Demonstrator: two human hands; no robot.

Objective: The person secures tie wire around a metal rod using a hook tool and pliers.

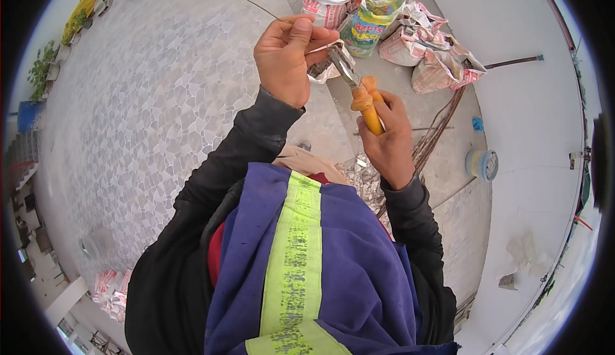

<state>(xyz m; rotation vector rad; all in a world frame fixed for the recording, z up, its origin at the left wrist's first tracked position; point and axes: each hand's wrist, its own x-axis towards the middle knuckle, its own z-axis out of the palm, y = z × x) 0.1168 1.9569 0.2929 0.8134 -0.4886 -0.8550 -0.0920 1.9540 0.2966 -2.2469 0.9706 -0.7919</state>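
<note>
My left hand (pixel 285 60) is closed in a pinch around a thin wire (pixel 246 0), which runs off from it toward the top left. In my right hand (pixel 392 138) is a pair of pliers (pixel 368 104) with orange-yellow handles, its metal jaws pointing up and left at my left fingertips. The jaw tips overlap the fingertips of the left hand in this view, and the short end of the wire there is partly hidden. Both hands are raised in front of my body, above the floor.
Several sacks of rubble (pixel 327 3) stand at the upper middle and right, one a green and yellow sack (pixel 369 27). Long thin rods (pixel 439 128) and broken rubble (pixel 366 179) lie right of my body. A bucket (pixel 481 165) stands near the white wall (pixel 532 112). Stone-patterned paving (pixel 147 92) spreads left.
</note>
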